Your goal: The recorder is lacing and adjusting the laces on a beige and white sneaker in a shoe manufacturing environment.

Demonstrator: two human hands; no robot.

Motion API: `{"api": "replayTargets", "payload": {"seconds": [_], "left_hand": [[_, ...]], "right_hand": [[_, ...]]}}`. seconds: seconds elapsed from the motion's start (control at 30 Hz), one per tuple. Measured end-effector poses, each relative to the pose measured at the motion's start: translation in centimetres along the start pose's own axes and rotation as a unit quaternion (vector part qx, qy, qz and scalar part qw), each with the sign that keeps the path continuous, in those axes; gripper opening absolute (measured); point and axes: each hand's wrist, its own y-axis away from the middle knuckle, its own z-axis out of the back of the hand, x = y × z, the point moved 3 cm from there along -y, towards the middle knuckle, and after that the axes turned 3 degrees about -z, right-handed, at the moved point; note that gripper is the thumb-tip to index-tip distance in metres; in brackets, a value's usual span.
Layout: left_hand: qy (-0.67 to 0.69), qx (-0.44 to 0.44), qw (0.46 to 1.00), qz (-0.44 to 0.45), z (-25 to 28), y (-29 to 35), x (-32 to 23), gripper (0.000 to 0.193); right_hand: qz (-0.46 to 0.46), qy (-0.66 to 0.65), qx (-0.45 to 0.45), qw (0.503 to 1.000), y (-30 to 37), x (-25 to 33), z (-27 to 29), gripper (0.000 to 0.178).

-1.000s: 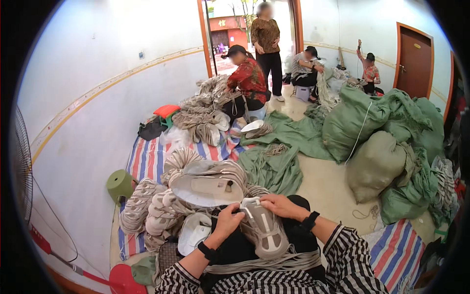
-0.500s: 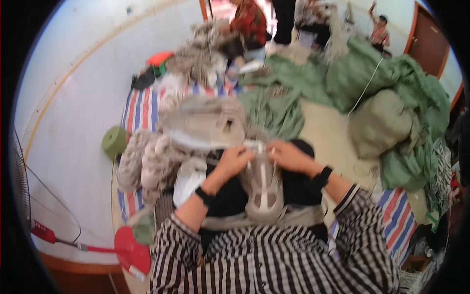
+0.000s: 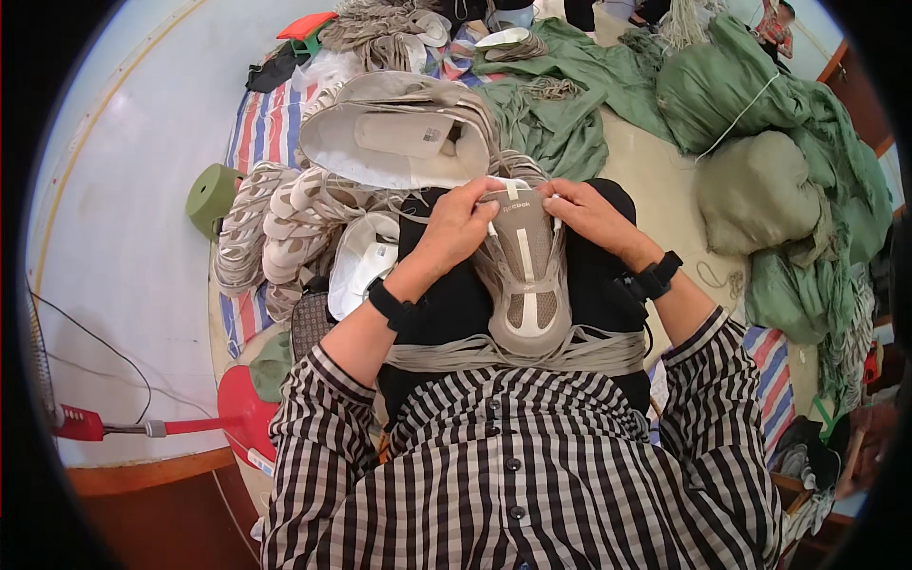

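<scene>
The left hand (image 3: 464, 223) has its grip closed on the left edge of a grey-beige shoe upper (image 3: 530, 275); the right hand (image 3: 594, 220) pinches the opposite edge. The upper lies on the person's lap between the thighs, its rounded toe toward the body, touching pale laces (image 3: 608, 351) strung across the lap. Just beyond the left hand, a white-lined stack of uppers (image 3: 399, 133) crowds that side; more bundled uppers (image 3: 249, 228) stand farther left. Beyond the right knee, a strip of pale floor (image 3: 655, 171) separates the lap from bulging green sacks (image 3: 755, 195).
</scene>
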Motion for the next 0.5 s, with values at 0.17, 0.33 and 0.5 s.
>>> {"api": "replayTargets", "payload": {"seconds": [0.17,0.33,0.5], "left_hand": [[-0.049,-0.047,0.997,-0.048,0.4,0.7,-0.9,0.032],[0.123,-0.117,0.985,0.031,5.0,4.9,-0.4,0.028],[0.167,-0.116,0.974,0.099,13.0,11.7,1.8,0.019]], "right_hand": [[-0.003,0.026,-0.023,0.999,-0.4,0.2,-0.6,0.029],[0.015,-0.033,-0.036,0.999,1.0,1.1,-0.6,0.036],[0.047,0.125,-0.097,0.986,3.1,2.9,0.5,0.036]]}}
